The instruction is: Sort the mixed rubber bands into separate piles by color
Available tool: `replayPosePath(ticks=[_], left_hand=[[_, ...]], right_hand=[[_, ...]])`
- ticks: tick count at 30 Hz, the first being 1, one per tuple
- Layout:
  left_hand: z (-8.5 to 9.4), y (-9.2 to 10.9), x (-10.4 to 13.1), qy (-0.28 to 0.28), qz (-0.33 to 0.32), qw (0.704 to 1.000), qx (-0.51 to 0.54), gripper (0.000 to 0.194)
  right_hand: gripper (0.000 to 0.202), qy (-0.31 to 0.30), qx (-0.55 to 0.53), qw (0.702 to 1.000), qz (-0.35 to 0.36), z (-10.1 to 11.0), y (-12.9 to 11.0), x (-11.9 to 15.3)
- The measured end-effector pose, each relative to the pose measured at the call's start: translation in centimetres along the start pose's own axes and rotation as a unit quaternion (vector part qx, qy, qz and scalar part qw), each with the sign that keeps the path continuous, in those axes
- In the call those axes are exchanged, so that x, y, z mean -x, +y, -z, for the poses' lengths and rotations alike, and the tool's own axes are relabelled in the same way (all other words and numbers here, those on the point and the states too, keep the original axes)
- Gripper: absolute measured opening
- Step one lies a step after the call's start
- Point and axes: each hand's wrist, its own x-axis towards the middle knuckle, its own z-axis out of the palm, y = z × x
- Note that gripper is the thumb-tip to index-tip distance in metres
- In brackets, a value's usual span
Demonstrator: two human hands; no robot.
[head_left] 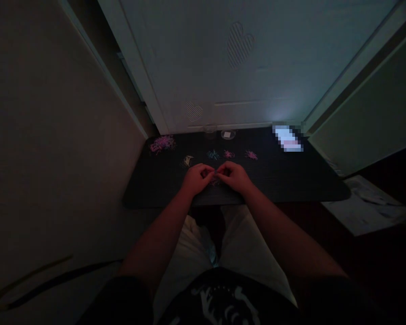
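Both of my hands meet near the front middle of a dark tabletop (291,183). My left hand (198,179) is closed, thumb and fingers pinched. Its fingertips touch those of my right hand (236,177), which is pinched the same way. What sits between the fingertips is too small and dark to name. Just below them lies a little pile of thin pinkish strands (215,182), partly covered by the fingers. Beyond the hands are small heaps of similar bits: pale yellow (188,160), teal (213,155), pink (228,154) and pink-purple (251,155).
A larger pink-purple heap (163,143) occupies the far left corner. Along the back stand a clear cup (209,132) and a round clear dish (228,135) with something white in it. A bright, pixelated object (287,138) is at the back right. A white panel (196,76) rises behind the table.
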Motion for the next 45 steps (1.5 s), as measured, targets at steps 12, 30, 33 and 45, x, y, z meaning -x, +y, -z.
replayPosePath(ticks=[12, 30, 33, 45], left_hand=[[-0.01, -0.02, 0.03, -0.003, 0.002, 1.0, -0.001, 0.018], [0.12, 0.11, 0.02, -0.003, -0.003, 1.0, 0.004, 0.016], [0.15, 0.09, 0.04, 0.002, -0.007, 1.0, 0.012, 0.016], [0.02, 0.13, 0.1, 0.0, 0.017, 1.0, 0.017, 0.016]], right_hand=[[0.015, 0.012, -0.029, 0.999, -0.013, -0.04, -0.03, 0.01], [0.011, 0.013, 0.016, 1.0, 0.0, 0.09, -0.24, 0.01], [0.01, 0.007, 0.026, 1.0, 0.0, 0.05, -0.25, 0.01], [0.008, -0.012, 0.042, 0.999, 0.0, -0.08, -0.34, 0.1]])
